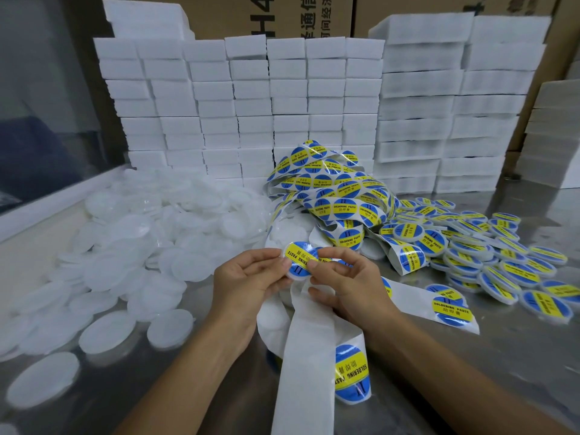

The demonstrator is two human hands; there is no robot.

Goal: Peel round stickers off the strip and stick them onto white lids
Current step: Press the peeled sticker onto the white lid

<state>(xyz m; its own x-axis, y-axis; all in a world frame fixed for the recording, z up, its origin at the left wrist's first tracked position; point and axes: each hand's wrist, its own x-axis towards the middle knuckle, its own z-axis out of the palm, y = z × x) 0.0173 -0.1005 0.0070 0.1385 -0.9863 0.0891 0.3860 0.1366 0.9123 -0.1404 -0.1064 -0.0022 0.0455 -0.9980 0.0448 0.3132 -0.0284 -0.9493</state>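
A white lid (pixel 296 275) with a blue and yellow round sticker (pixel 299 259) on its face is held up between both hands. My left hand (pixel 248 279) grips the lid's left edge. Fingers of my right hand (pixel 342 285) press on the sticker's right side, with the white backing strip (pixel 309 350) running down under that hand. One sticker (pixel 350 373) sits on the strip low down. A tangled heap of sticker strip (pixel 332 189) lies behind the hands.
Several plain white lids (pixel 141 246) lie heaped at left on the metal table (pixel 502 356). Lids with stickers on them (pixel 489 255) pile up at right. White foam blocks (pixel 251 105) are stacked along the back, cardboard boxes (pixel 314 14) behind them.
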